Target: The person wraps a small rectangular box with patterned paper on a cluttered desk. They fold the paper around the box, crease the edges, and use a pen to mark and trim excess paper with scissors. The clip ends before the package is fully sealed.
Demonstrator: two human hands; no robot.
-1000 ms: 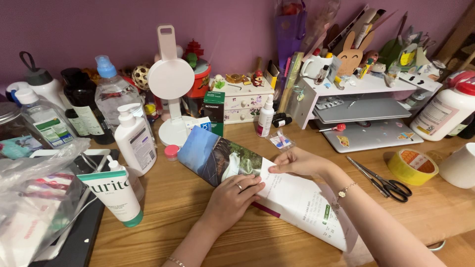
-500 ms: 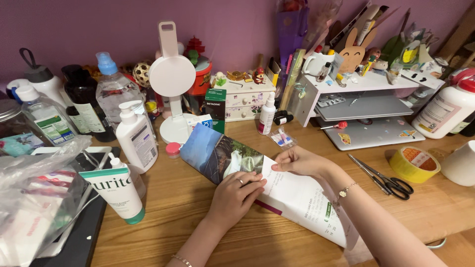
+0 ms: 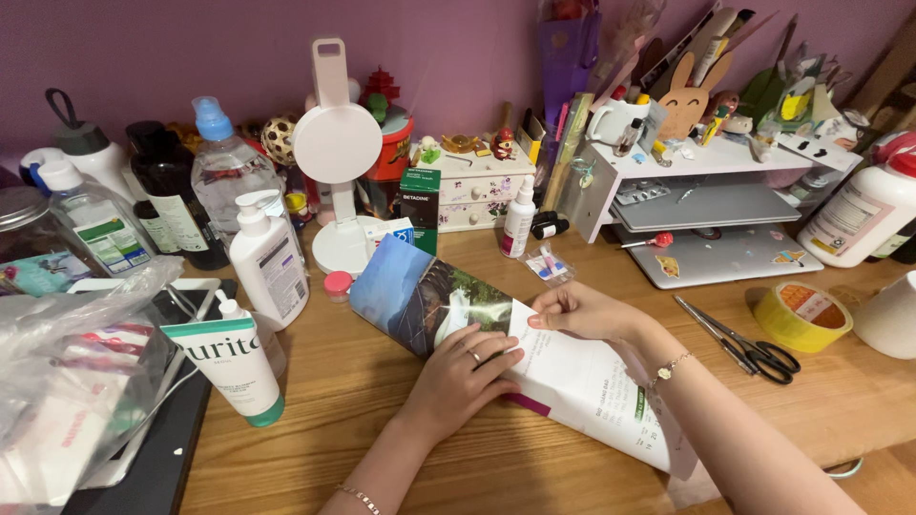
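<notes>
1. Wooden desk (image 3: pixel 401 448) against a purple wall, crowded with bottles.
2. Printed sheet (image 3: pixel 572 381) lies centre: photo panel blue-green, the remainder white with a small green label.
3. My left hand (image 3: pixel 463 377) presses flat on its fold, fingers spread, gripping nothing.
4. My right hand (image 3: pixel 582 310) pinches the sheet's upper edge.
5. Green-and-white tube (image 3: pixel 234 367) stands left; yellow tape roll (image 3: pixel 797 319) and scissors (image 3: pixel 739 343) lie right.

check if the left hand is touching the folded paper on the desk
Touching. The head view shows the left hand lying flat on the folded paper, fingers pressed on its printed flap, no gap visible.
</notes>
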